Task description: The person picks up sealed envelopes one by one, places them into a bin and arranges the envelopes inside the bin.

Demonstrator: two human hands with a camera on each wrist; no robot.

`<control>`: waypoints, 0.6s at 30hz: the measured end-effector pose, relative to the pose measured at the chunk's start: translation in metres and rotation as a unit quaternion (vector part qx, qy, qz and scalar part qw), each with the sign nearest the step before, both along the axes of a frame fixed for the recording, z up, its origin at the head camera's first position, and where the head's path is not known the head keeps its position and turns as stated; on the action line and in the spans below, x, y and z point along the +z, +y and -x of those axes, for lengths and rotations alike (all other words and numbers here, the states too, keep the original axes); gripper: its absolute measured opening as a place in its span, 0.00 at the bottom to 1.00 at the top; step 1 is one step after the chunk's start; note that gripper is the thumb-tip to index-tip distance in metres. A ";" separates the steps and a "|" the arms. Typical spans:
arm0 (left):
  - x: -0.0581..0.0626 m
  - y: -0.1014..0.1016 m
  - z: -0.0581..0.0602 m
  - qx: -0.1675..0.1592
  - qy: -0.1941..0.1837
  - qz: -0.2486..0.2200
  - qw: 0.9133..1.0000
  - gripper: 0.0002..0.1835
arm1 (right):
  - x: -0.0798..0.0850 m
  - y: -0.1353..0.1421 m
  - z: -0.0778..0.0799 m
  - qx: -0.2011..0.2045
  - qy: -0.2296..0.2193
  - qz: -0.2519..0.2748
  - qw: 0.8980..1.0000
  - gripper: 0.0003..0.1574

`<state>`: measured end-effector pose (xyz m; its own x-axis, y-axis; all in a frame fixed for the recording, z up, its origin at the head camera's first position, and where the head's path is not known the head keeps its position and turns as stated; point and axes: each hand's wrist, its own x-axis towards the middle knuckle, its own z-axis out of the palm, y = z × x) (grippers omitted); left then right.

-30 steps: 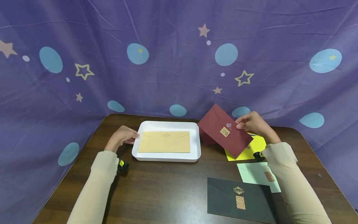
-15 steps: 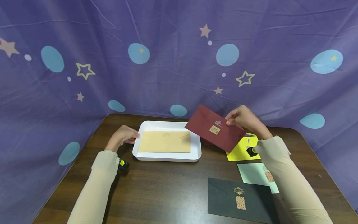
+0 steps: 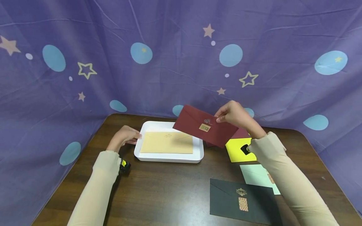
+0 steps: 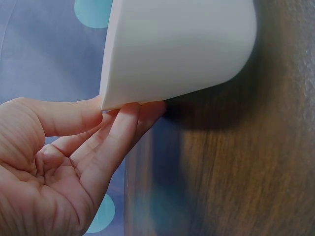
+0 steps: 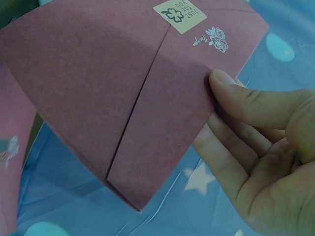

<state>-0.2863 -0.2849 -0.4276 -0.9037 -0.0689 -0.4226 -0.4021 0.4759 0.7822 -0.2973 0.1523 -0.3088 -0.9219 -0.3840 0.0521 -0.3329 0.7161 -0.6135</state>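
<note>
My right hand (image 3: 233, 114) pinches a dark red envelope (image 3: 195, 125) by its long edge, thumb on the flap side and fingers behind, as the right wrist view shows. The envelope is tilted and overlaps the back right corner of a white tray (image 3: 169, 158) in the head view. A gold "just for you" sticker (image 5: 180, 15) and a silver rose print mark its flap. In the tray lies a pale yellow envelope (image 3: 164, 145). My left hand (image 3: 125, 135) holds the tray's left end, thumb at the rim and fingertips against the outer wall (image 4: 182, 49).
On the right of the wooden table (image 3: 167, 188) lie a bright yellow envelope (image 3: 236, 150), a mint green envelope (image 3: 255, 174) and a black envelope (image 3: 226, 201). Another dark red envelope (image 3: 241, 133) lies partly hidden behind the held one. A purple patterned curtain (image 3: 181, 62) hangs behind.
My right hand has carried the dark red envelope leftward from above the yellow one to over the tray's right side, turning it flatter. The left hand has stayed on the tray.
</note>
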 end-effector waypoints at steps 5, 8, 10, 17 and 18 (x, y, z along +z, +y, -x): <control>0.000 0.000 0.000 0.000 0.001 0.000 1.000 0.23 | 0.008 -0.020 -0.003 0.011 0.008 0.010 1.000 0.06; 0.000 0.000 0.000 -0.002 0.001 -0.002 1.000 0.23 | 0.009 -0.030 -0.004 0.016 0.004 0.024 1.000 0.06; 0.000 0.000 -0.001 -0.002 0.002 -0.003 1.000 0.23 | 0.008 -0.036 -0.004 0.020 0.000 0.032 0.999 0.06; -0.001 0.000 -0.001 0.001 0.005 -0.004 1.000 0.23 | 0.004 -0.052 -0.002 0.036 -0.008 0.054 0.998 0.05; -0.001 0.000 -0.001 0.000 0.006 -0.005 1.000 0.23 | 0.003 -0.055 -0.001 0.038 -0.011 0.057 0.998 0.05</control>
